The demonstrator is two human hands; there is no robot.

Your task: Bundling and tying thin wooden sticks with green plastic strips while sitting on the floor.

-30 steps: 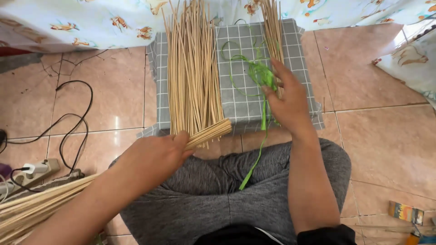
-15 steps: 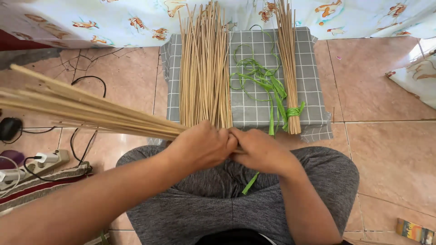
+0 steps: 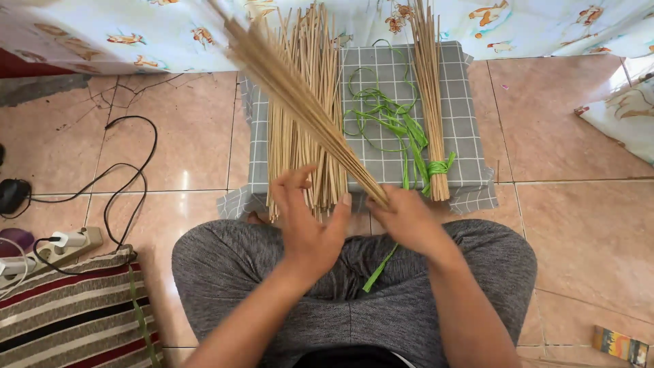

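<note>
Both hands meet just above the lap. Right hand [image 3: 409,221] is clenched around the lower end of a bundle of thin tan sticks [image 3: 300,102], gripping it at the very base, so the bundle rises from the fist and slants up and to the left, its far end blurred near the top of the view. Left hand [image 3: 306,221] is released, fingers spread and palm turned toward the bundle, its thumb touching the sticks just beside the right fist; it grips nothing.

Beyond the hands a grey checked cloth [image 3: 463,109] covers a low block on the tiled floor. On it lies a loose heap of sticks [image 3: 300,150], directly behind the left hand, and to the right a tied bundle [image 3: 430,102] bound near its lower end with green ribbon [image 3: 392,126], whose loose strands curl over the cloth and trail down onto the person's grey trousers [image 3: 409,300].

At far left sit a power strip [image 3: 58,245] with a black cable [image 3: 129,177], and a striped cloth [image 3: 68,310].
</note>
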